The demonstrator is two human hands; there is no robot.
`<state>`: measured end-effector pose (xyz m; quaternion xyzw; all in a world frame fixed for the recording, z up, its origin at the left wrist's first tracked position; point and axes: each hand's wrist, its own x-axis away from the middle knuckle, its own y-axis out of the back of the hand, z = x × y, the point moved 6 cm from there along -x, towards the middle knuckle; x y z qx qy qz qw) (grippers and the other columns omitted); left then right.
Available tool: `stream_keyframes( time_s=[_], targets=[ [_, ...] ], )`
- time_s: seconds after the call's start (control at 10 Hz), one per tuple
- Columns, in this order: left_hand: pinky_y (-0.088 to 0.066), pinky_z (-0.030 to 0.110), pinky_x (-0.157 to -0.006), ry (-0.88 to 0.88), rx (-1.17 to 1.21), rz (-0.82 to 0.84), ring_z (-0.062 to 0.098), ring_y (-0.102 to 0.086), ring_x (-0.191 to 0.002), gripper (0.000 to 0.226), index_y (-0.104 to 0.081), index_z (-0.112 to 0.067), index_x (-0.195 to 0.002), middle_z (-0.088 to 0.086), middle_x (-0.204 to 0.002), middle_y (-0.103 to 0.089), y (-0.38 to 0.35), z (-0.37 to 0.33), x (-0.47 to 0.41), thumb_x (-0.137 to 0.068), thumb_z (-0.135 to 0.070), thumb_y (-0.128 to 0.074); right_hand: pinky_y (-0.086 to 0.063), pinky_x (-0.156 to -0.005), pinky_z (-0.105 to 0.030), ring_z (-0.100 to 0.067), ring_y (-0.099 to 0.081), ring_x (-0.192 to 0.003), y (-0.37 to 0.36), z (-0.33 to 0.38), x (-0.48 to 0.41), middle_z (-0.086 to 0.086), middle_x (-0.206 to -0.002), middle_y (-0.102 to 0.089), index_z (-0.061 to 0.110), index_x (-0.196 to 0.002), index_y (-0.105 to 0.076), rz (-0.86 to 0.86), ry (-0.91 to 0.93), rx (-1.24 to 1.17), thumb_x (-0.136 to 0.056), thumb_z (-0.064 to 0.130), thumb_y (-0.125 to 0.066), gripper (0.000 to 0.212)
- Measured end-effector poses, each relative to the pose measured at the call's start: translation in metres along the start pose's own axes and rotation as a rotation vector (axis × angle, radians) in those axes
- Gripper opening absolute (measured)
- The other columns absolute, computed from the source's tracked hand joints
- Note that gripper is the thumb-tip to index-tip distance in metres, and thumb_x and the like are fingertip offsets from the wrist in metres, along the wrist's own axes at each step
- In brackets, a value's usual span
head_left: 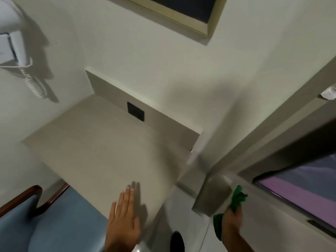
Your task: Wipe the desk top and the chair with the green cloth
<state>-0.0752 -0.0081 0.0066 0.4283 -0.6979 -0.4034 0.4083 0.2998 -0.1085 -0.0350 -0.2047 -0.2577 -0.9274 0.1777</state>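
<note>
1. Blur across the whole view, worst along the window frame (272,113) on the right; fine detail lost nearly everywhere.
2. Chair (45,220) cut off by the lower-left edge: only part of the blue padding and a dark wooden arm in view, tucked just beside the near-left edge of the desk top (101,148).
3. Wall-mounted hair dryer (12,33) cut off at the upper-left edge, coiled cord hanging below; grey patch on its holder too smeared to read.
4. Framed picture (181,10) cropped by the top edge, contents only a dark field.
5. Dark socket plate (135,111) on the upright back panel of the desk; no marking legible. No brand, label or writing readable anywhere.
6. Dark round shape (177,240) on the floor at the bottom edge, half hidden, cannot tell what.
7. Small white crumpled item (329,92) on the window ledge at the far right, cut off and blurred.
8. Left hand (125,219) flat and palm down, fingers extended and held close together, over the near right corner of the desk top; contact with the surface likely, not certain.
9. Right hand (232,218) closed in a fist round the green cloth (238,197), bunched, ends sticking out above and below the fist, held in the air beside the desk, just below the window sill and clear of the desk top.
</note>
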Motion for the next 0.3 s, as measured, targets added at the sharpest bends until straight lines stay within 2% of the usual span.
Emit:
stream_keyframes(
  time_s=[0.1, 0.2, 0.3],
  targets=[
    [0.007, 0.029, -0.123, 0.028, 0.008, -0.019, 0.022, -0.021, -0.158, 0.087, -0.032, -0.005, -0.161, 0.01, -0.169, -0.033, -0.011, -0.022, -0.014, -0.078, -0.031, -0.034, -0.039, -0.112, -0.051, -0.048, -0.048, -0.133, -0.002, 0.003, -0.033, -0.026, -0.152, -0.048, 0.006, -0.158, -0.033, 0.04, 0.041, 0.097, -0.102, -0.003, -0.046, 0.058],
    [0.019, 0.028, -0.122, 0.067, -0.011, -0.064, 0.019, -0.002, -0.162, 0.088, -0.004, -0.014, -0.165, 0.0, -0.175, -0.001, -0.017, -0.032, -0.025, -0.082, -0.035, -0.024, -0.027, -0.125, -0.046, -0.04, -0.028, -0.151, -0.025, 0.002, -0.053, -0.021, -0.168, -0.024, 0.003, -0.162, -0.018, 0.156, 0.029, 0.193, -0.109, 0.006, -0.038, 0.057],
    [0.015, 0.035, -0.128, 0.143, -0.051, -0.003, 0.015, 0.013, -0.162, 0.09, 0.018, -0.018, -0.162, -0.003, -0.173, 0.022, -0.016, -0.026, -0.028, -0.085, -0.038, -0.024, -0.018, -0.127, -0.044, -0.035, -0.008, -0.159, -0.044, 0.006, -0.049, -0.017, -0.173, -0.001, 0.003, -0.163, -0.004, 0.142, 0.153, 0.332, -0.11, 0.022, -0.035, 0.064]
  ],
)
